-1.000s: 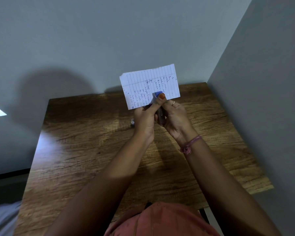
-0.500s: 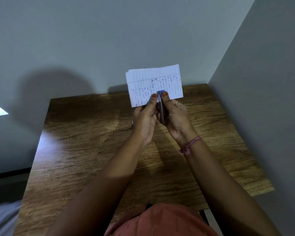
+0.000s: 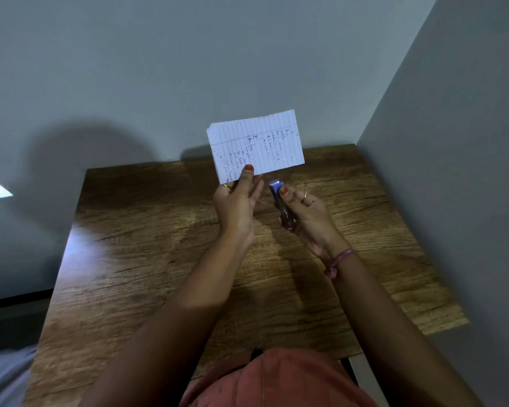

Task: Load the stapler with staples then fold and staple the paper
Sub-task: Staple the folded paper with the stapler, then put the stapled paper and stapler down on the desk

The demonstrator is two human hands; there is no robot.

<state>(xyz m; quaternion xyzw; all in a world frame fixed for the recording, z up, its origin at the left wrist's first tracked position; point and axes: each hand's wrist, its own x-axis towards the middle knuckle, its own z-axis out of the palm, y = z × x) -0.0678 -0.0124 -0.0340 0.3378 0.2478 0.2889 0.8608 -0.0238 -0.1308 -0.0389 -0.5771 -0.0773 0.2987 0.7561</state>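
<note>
So the person is at a wooden table (image 3: pixel 165 259) pushed into a grey corner, both arms up in front of them, nothing resting on the tabletop as far as I can see.

Left hand (image 3: pixel 237 201) has the paper (image 3: pixel 254 145) pinched at its bottom edge, thumb on the near face with the other fingers behind it. The hand is mostly closed around that edge, palm turned inward. The paper is held upright above the far side of the table, tilted a bit so the left corner sits lower. It's lined, has handwriting running sideways, and looks folded, with a crease line near the left side. Can't make out any staple in it from here, too small.

Right hand (image 3: pixel 304 211) is wrapped around the stapler (image 3: pixel 281 202), fingers curled closed on the dark body and the thumb lying on top near the blue front end. The stapler points up and away toward the paper, its tip just below the paper's bottom edge but not touching, there's a clear gap. Whether its mouth is open I can't tell.

Hands are near each other but apart. There's a ring on the right hand and a pink cord bracelet (image 3: pixel 338 261) on that wrist.
</note>
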